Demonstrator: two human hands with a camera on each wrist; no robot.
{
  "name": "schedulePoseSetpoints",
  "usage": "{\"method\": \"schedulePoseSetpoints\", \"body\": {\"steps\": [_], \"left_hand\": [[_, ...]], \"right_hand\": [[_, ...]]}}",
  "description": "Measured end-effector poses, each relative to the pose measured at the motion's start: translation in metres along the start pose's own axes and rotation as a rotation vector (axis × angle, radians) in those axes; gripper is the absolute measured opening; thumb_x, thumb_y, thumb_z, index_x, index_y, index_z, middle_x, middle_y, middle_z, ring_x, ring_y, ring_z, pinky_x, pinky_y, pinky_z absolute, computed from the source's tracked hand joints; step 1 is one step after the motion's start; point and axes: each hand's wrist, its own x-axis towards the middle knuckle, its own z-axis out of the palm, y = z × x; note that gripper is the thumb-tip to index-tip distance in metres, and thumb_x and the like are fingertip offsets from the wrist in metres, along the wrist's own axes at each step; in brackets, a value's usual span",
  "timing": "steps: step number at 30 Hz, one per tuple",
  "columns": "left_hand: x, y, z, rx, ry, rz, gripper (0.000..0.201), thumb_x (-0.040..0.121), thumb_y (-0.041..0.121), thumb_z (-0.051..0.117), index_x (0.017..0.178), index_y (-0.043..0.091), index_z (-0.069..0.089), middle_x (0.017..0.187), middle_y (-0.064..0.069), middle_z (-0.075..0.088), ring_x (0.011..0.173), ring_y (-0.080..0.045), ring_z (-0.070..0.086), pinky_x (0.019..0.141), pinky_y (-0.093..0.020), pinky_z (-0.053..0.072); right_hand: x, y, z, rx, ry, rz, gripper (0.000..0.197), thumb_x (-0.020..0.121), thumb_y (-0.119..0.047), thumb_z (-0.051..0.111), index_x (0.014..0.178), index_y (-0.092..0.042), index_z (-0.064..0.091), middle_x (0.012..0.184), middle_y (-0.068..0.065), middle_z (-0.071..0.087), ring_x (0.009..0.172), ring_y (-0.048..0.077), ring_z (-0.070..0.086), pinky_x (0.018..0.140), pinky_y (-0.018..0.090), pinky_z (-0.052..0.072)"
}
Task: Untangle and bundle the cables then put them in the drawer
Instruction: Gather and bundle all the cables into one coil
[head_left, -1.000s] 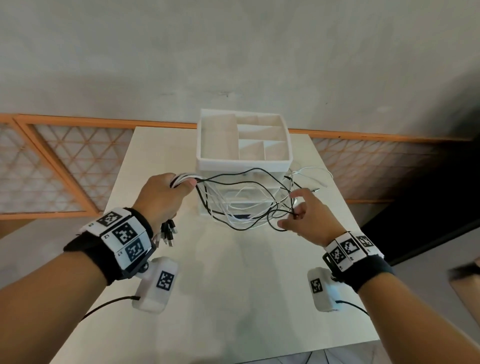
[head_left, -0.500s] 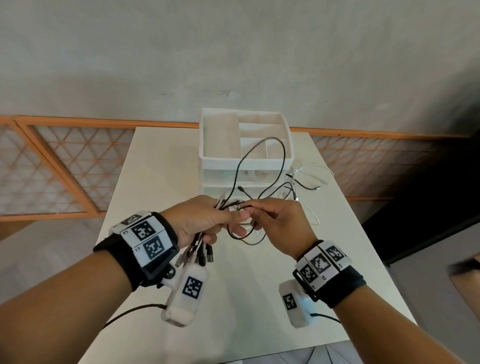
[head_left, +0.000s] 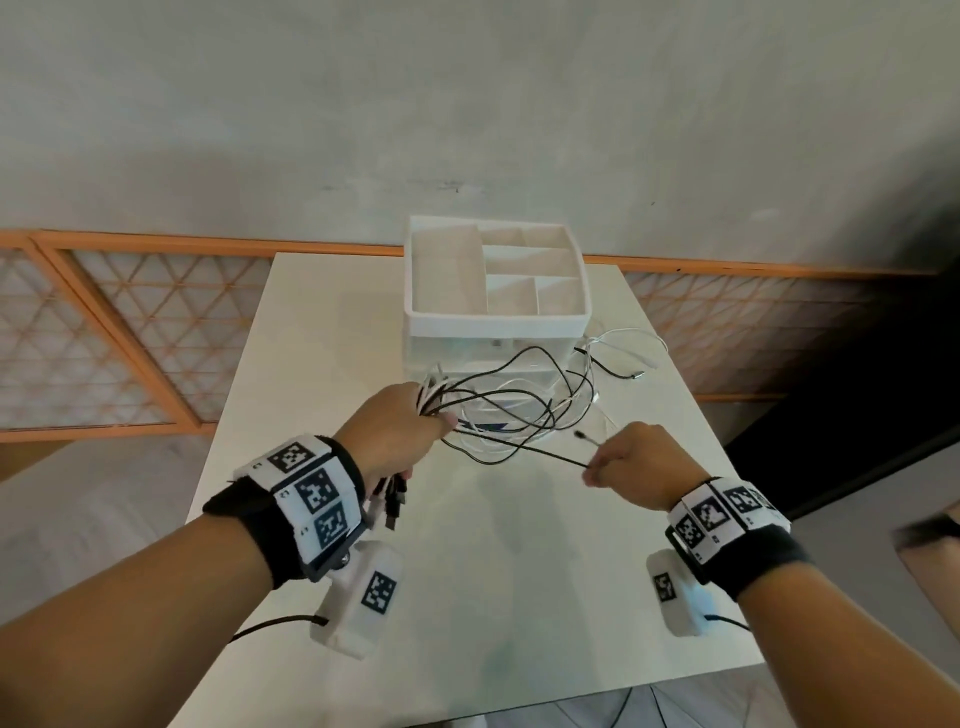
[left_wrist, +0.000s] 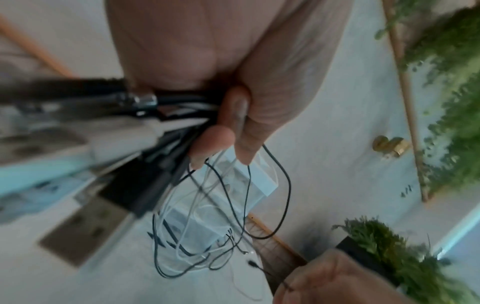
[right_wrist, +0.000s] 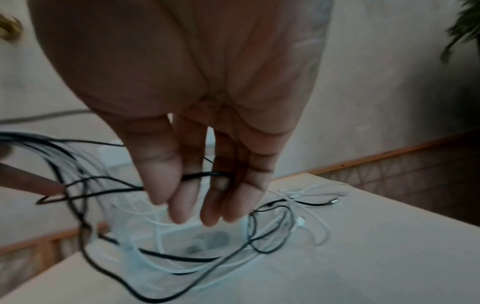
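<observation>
— Where are the cables?

— Hanging in loose loops above the table, at six o'clock from the drawer unit. The left hand clenches the gathered strands; the right hand pinches one black cable.

— Progress?

— Early, I'd judge — loops crossed, some ends lying at three o'clock, nothing bundled or stowed.

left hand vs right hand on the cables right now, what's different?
The left hand grips a whole bunch of black and white cables in its fist, plug ends hanging below it; the right hand holds just one black cable. The left hand sits nearer the drawer unit; the right hand is drawn back toward the person. Both hold their cables above the table.
</observation>
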Motion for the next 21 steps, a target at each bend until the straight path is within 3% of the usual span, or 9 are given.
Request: {"method": "schedulePoseSetpoints", "body": {"steps": [4, 6, 7, 9, 11, 14, 16, 19, 21], "left_hand": [[0.003, -0.004, -0.007, -0.332, 0.086, -0.055, 0.031, 0.095, 0.032, 0.061, 0.102, 0.002, 0.062, 0.05, 0.004, 0.045, 0.039, -0.016, 0.041, 0.053, -0.028, 0.034], [0.003, -0.004, -0.015, -0.469, 0.067, -0.077, 0.032, 0.095, 0.035, 0.06, 0.106, 0.006, 0.063, 0.058, 0.007, 0.061, 0.037, -0.014, 0.034, 0.051, -0.027, 0.033], [0.002, -0.003, -0.019, -0.532, 0.039, -0.083, 0.03, 0.096, 0.037, 0.057, 0.108, 0.01, 0.063, 0.073, 0.006, 0.073, 0.039, -0.013, 0.029, 0.048, -0.025, 0.034], [-0.002, 0.001, -0.025, -0.576, -0.008, -0.064, 0.024, 0.1, 0.038, 0.051, 0.109, 0.019, 0.06, 0.091, 0.0, 0.078, 0.042, -0.013, 0.023, 0.041, -0.023, 0.033], [-0.009, 0.005, -0.028, -0.515, -0.032, -0.012, 0.024, 0.1, 0.038, 0.051, 0.105, 0.017, 0.063, 0.078, -0.002, 0.074, 0.041, -0.014, 0.023, 0.038, -0.022, 0.03], [-0.017, 0.012, -0.028, -0.313, -0.101, 0.107, 0.034, 0.098, 0.038, 0.055, 0.084, 0.007, 0.057, 0.063, -0.001, 0.049, 0.04, -0.012, 0.027, 0.038, -0.021, 0.026], [-0.023, 0.021, -0.024, -0.144, -0.162, 0.244, 0.038, 0.096, 0.041, 0.057, 0.079, 0.007, 0.056, 0.058, 0.006, 0.046, 0.039, -0.007, 0.033, 0.041, -0.018, 0.027], [-0.035, 0.036, -0.026, 0.013, -0.222, 0.419, 0.036, 0.095, 0.044, 0.058, 0.07, 0.019, 0.064, 0.049, 0.017, 0.053, 0.043, 0.003, 0.047, 0.048, -0.011, 0.034], [-0.042, 0.037, -0.036, 0.028, -0.193, 0.456, 0.042, 0.094, 0.05, 0.052, 0.07, 0.02, 0.069, 0.046, 0.017, 0.049, 0.044, 0.0, 0.044, 0.05, -0.011, 0.034]], "right_hand": [[0.021, 0.041, 0.001, -0.081, 0.353, 0.247, 0.023, 0.093, -0.021, 0.054, 0.092, -0.014, 0.076, 0.111, 0.013, 0.073, 0.101, 0.033, 0.062, 0.063, 0.024, 0.035], [0.026, 0.057, -0.001, 0.109, 0.572, 0.272, 0.03, 0.097, -0.025, 0.059, 0.123, -0.014, 0.068, 0.141, 0.015, 0.057, 0.121, 0.035, 0.056, 0.089, 0.03, 0.044], [0.025, 0.06, -0.002, 0.177, 0.567, 0.277, 0.046, 0.097, -0.026, 0.061, 0.141, -0.017, 0.054, 0.158, 0.011, 0.038, 0.131, 0.037, 0.049, 0.104, 0.038, 0.041], [0.021, 0.055, -0.005, 0.183, 0.428, 0.292, 0.077, 0.094, -0.019, 0.062, 0.158, -0.025, 0.019, 0.168, 0.003, 0.005, 0.135, 0.041, 0.045, 0.108, 0.044, 0.04], [0.015, 0.037, -0.009, 0.17, 0.366, 0.266, 0.091, 0.089, -0.016, 0.063, 0.159, -0.031, 0.006, 0.167, 0.008, 0.005, 0.132, 0.041, 0.048, 0.104, 0.044, 0.043], [-0.003, -0.016, -0.013, 0.309, 0.338, -0.022, 0.105, 0.079, -0.036, 0.079, 0.156, -0.041, 0.008, 0.128, 0.006, 0.059, 0.096, 0.019, 0.066, 0.092, 0.035, 0.052], [-0.017, -0.066, -0.009, 0.32, 0.239, -0.268, 0.106, 0.071, -0.054, 0.082, 0.152, -0.05, 0.014, 0.081, -0.008, 0.067, 0.069, 0.003, 0.062, 0.075, 0.021, 0.051], [-0.018, -0.11, 0.012, 0.295, 0.271, -0.496, 0.033, 0.08, -0.042, 0.076, 0.107, -0.052, 0.061, 0.063, -0.021, 0.058, 0.055, -0.003, 0.05, 0.063, 0.02, 0.042], [-0.003, -0.097, 0.024, 0.241, 0.132, -0.376, 0.016, 0.087, -0.031, 0.069, 0.074, -0.038, 0.061, 0.059, -0.013, 0.059, 0.048, 0.002, 0.053, 0.061, 0.021, 0.043]]}}
